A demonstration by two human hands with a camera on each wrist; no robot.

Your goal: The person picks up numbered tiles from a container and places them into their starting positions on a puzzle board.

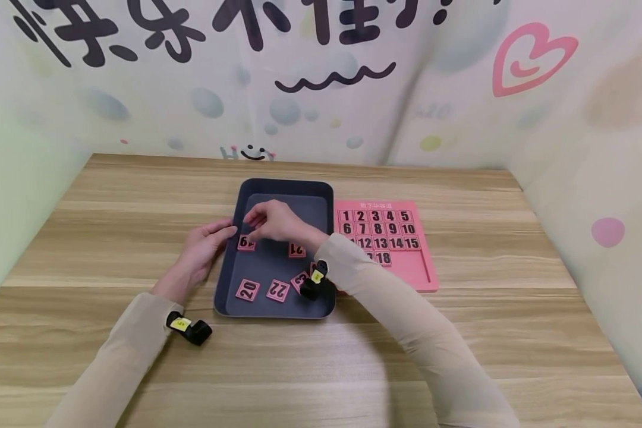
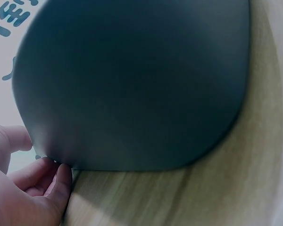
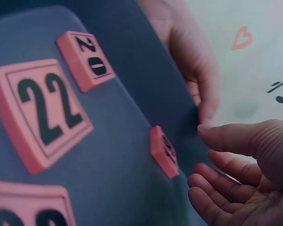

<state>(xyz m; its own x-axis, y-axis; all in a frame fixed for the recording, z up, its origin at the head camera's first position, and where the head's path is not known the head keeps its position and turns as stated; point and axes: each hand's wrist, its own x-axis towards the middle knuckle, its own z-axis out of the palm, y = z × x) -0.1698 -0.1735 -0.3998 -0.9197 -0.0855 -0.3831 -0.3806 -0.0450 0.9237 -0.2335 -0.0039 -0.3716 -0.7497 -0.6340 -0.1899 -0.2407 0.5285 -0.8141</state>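
Note:
A dark blue tray (image 1: 262, 270) stands mid-table. My left hand (image 1: 205, 246) grips its left side, the thumb at the rim and the fingers against the outer wall. Over the tray's left part hovers my right hand (image 1: 278, 221), thumb and fingers apart and loosely bent, with nothing between them. Just below those fingertips lies number tile 19 (image 1: 243, 243), partly covered. Tile 21 (image 1: 296, 250) lies beneath the right wrist. Tile 20 (image 1: 248, 290), tile 22 (image 3: 42, 113) and tile 23 (image 1: 298, 281) lie nearer the front. Another tile is mostly hidden by the right wrist strap.
Against the tray's right side lies a pink number board (image 1: 406, 273), filled with tiles in rows up to 18; my right forearm covers part of it. The wooden table (image 1: 139, 196) meets a printed wall (image 1: 155, 113) at the back. Each wrist wears a black camera strap (image 1: 189, 328).

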